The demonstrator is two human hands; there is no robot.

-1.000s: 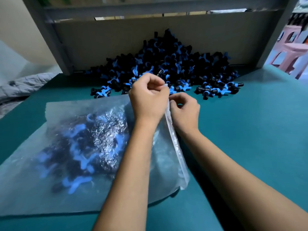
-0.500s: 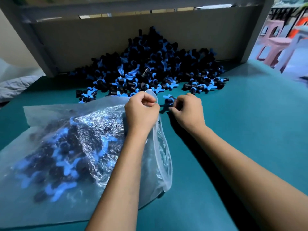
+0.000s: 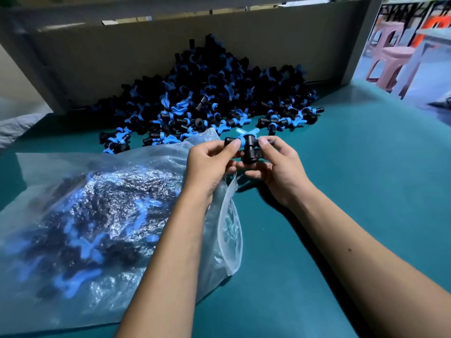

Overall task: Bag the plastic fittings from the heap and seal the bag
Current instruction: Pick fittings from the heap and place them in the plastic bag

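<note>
A heap of black fittings with blue handles (image 3: 214, 98) lies at the back of the green table against a grey board. A clear plastic bag (image 3: 102, 215) holding several fittings lies flat at the left, its mouth open toward the right. Both hands hold one black and blue fitting (image 3: 247, 146) just above the bag's mouth. My left hand (image 3: 210, 164) pinches its left end, and the bag's edge sits under this hand. My right hand (image 3: 280, 167) grips the fitting's right side and underside.
The green table (image 3: 366, 191) stretches to the right and front. A grey board and frame (image 3: 97, 57) wall off the back. Pink plastic stools (image 3: 390, 57) stand beyond the table's right corner. Grey cloth (image 3: 14, 128) lies at the far left.
The hands left the bag's sealing strip. My right hand picked a loose fitting off the table near the heap, and both hands now hold it raised over the bag's mouth.
</note>
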